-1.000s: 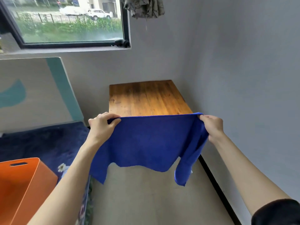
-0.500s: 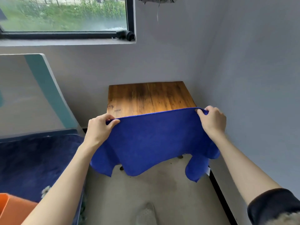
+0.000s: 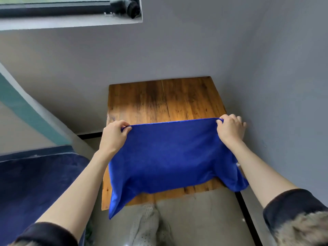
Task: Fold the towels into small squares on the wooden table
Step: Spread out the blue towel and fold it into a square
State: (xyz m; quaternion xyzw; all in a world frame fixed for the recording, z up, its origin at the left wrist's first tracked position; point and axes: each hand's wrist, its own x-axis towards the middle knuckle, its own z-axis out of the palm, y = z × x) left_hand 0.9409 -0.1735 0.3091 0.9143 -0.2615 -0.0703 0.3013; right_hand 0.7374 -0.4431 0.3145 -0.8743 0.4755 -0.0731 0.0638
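Blue microfiber towel [image 3: 165, 157], plush and matte with a fine stitched hem along the top edge, stretched out wide between both hands over the wooden table [image 3: 159, 102]. Left hand [image 3: 114, 134] has its fingers curled over the top left corner, pinching the hem with the thumb tucked underneath. Right hand [image 3: 229, 129] does the same on the top right corner, knuckles up, fingers wrapped round the cloth. The top edge runs nearly straight and taut between the two grips. Below that the fabric sags: the middle seems to lie on or just above the tabletop, can't tell if it's actually touching, and both lower corners droop past the near edge of the table, the left one hanging lowest in a soft point.

Tabletop is planked wood, warm orange-brown with dark streaky grain and a visible seam down the middle, roughly rectangular, pushed into the corner of smooth grey walls [image 3: 266, 68]. Off to the left sits a dark navy fuzzy blanket [image 3: 35, 183], velvety looking. Floor [image 3: 204, 219] is dull grey-beige, and a pale perforated slipper [image 3: 145, 226] shows at the bottom. Both forearms are bare with dark sleeves [image 3: 291, 205] pushed up, and the right cuff has a furry tan trim [image 3: 301, 229].
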